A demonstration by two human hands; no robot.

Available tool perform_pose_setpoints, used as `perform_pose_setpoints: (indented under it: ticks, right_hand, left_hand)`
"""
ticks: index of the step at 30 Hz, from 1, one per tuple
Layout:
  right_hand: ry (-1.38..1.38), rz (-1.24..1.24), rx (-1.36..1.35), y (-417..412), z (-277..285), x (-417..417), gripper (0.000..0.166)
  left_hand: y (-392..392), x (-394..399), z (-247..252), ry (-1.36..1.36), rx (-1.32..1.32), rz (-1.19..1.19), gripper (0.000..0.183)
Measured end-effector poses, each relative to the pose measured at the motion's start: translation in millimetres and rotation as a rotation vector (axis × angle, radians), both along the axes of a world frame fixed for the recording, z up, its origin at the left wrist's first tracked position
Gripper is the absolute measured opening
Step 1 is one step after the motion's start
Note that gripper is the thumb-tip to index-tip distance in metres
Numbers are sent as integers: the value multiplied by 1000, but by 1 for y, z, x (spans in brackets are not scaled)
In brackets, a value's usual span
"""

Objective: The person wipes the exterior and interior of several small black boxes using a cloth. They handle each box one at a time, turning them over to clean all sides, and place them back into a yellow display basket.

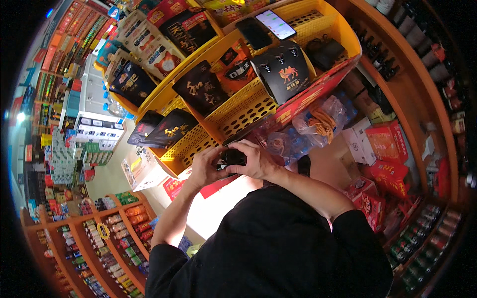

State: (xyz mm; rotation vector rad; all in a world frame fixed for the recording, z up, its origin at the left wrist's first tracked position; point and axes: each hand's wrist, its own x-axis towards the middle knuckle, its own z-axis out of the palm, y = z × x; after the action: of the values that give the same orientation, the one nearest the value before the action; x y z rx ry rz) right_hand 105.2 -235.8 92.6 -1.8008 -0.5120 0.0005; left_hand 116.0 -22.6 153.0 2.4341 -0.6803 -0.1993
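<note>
My left hand (204,167) and my right hand (256,159) meet in front of my chest, fingers curled around a small black object (234,157). Its exact kind is hard to tell, since fingers cover much of it. Just beyond my hands is the near edge of a yellow perforated plastic display rack (175,154). In its compartments stand black snack pouches (175,128), a dark pouch (201,87), an orange pouch (235,69) and a black pouch with an orange camel (286,72).
A lit phone (275,25) and a dark phone (254,33) rest on the rack. Plastic bags (324,119) and red cartons (387,143) are on the right. Drink shelves (111,238) stand at lower left, a wooden shelf (406,97) at right.
</note>
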Motion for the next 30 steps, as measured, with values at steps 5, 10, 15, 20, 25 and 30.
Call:
perform_pose_setpoints:
  ticks: [5, 10, 15, 20, 25, 30]
  right_hand:
    - [-147, 24, 75, -6, 28, 0, 59]
    - [-456, 281, -76, -24, 77, -18, 58]
    - [-370, 489, 71, -53, 103, 4, 49]
    - [544, 61, 709, -69, 162, 26, 15]
    - [-648, 320, 109, -44, 188, -5, 32]
    - [-673, 251, -332, -43, 151, 4, 30]
  left_hand:
    - [4, -59, -28, 146, -539, 556, 46]
    - [-53, -86, 29, 1155, -1466, 794, 63]
    - [-86, -100, 13, 757, -1678, 602, 59]
    - [-102, -102, 22, 595, -1426, 606, 87]
    - [-127, -99, 21, 379, -1341, 618, 85]
    - [-152, -99, 28, 408, -1196, 647, 74]
